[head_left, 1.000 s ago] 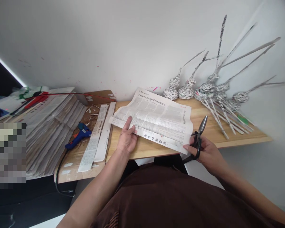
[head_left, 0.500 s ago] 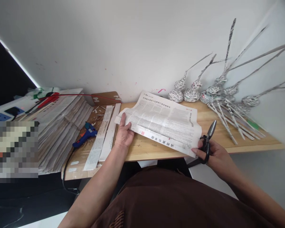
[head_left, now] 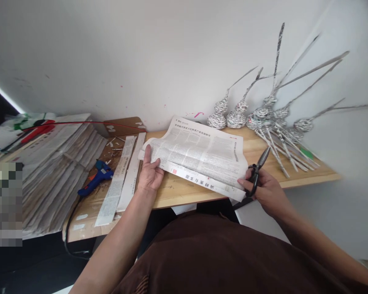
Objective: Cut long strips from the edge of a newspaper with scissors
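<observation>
A printed newspaper sheet (head_left: 199, 151) stretches between my two hands above the table's front edge, its near edge folded or curled. My left hand (head_left: 151, 171) grips the sheet's left end, fingers beneath and thumb on top. At the right corner, my right hand (head_left: 263, 185) pinches the paper and also carries black-handled scissors (head_left: 260, 163), whose blades look closed and point up and away. Left of the sheet lie long cut newspaper strips (head_left: 115, 188) on a brown board.
Tall newspaper stacks (head_left: 70, 171) stand at the left, with a blue glue gun (head_left: 96, 177) beside them. Several woven paper gourds (head_left: 216, 118) line the wall at the right, near loose rolled paper sticks (head_left: 279, 153). A wooden table (head_left: 306, 177) lies below.
The view has turned slightly right, so everything sits further left in the picture. Both hands keep their hold on the sheet, and the scissors stay in my right hand.
</observation>
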`<state>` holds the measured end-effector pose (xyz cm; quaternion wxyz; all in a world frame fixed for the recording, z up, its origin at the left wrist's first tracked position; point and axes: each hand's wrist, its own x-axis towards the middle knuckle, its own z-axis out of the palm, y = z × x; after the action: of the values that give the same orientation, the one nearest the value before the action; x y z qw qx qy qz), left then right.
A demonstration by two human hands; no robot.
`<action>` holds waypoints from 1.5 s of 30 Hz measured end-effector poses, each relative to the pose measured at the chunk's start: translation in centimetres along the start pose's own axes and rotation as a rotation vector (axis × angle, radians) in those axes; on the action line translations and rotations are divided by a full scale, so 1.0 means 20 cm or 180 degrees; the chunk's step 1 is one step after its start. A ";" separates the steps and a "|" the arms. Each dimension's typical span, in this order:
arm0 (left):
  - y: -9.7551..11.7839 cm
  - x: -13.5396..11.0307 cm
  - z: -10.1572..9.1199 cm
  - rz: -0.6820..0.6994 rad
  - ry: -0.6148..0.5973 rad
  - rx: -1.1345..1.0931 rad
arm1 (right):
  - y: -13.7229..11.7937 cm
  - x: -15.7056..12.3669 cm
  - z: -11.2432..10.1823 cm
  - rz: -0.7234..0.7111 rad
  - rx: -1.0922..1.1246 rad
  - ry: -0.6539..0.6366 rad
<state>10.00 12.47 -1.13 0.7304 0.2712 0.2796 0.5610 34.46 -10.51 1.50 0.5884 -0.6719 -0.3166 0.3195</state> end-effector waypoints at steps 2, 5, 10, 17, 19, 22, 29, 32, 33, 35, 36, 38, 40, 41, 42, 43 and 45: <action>0.00 0.00 0.00 0.0041 -0.0015 0.0050 | 0.00 0.01 0.01 -0.0023 0.0132 0.0024; 0.00 0.00 -0.01 0.0109 -0.0085 0.0152 | 0.00 0.03 0.02 -0.0038 0.0303 0.0007; 0.01 0.01 -0.02 0.0160 -0.0183 0.0228 | -0.01 0.06 0.03 -0.0365 0.0341 0.0040; 0.01 0.01 -0.02 0.0284 -0.0090 0.0260 | -0.04 0.03 0.01 -0.0151 0.0202 -0.0107; 0.01 0.01 -0.01 0.0255 -0.0073 0.0231 | -0.04 0.02 0.01 -0.0067 0.0163 -0.0166; 0.01 0.00 -0.01 0.0232 -0.0059 0.0220 | -0.04 0.00 0.01 -0.0053 0.0177 -0.0136; 0.01 0.01 -0.01 0.0250 -0.0064 0.0211 | -0.01 0.03 0.00 -0.0109 0.0297 -0.0085; 0.01 0.01 -0.01 0.0234 -0.0054 0.0139 | -0.01 0.04 0.00 -0.0095 0.0314 -0.0047; 0.01 0.00 -0.01 0.0236 -0.0046 0.0124 | -0.02 0.04 0.00 -0.0077 0.0316 -0.0039; 0.01 0.00 -0.01 0.0252 -0.0038 0.0118 | -0.03 0.03 0.01 -0.0040 0.0321 -0.0051; 0.01 0.00 -0.01 0.0254 -0.0035 0.0121 | -0.03 0.03 0.01 -0.0027 0.0320 -0.0069; 0.01 0.01 -0.01 0.0249 -0.0035 0.0114 | -0.03 0.03 0.01 -0.0008 0.0314 -0.0095; 0.00 0.01 -0.02 0.0225 -0.0055 0.0107 | -0.02 0.03 0.00 0.0015 0.0306 -0.0085; 0.01 0.01 -0.02 0.0216 -0.0068 0.0105 | -0.02 0.03 0.00 0.0027 0.0313 -0.0083; 0.01 0.01 -0.02 0.0209 -0.0078 0.0102 | -0.02 0.04 0.00 0.0035 0.0332 -0.0092; 0.01 0.01 -0.02 0.0206 -0.0076 0.0094 | -0.01 0.04 0.00 0.0034 0.0351 -0.0102; 0.01 0.01 -0.01 0.0206 -0.0057 0.0057 | -0.01 0.05 0.00 -0.0013 0.0322 -0.0073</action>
<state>9.70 12.76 -1.21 0.7119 0.2916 0.2691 0.5794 35.11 -9.68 1.58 0.6186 -0.6370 -0.3081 0.3416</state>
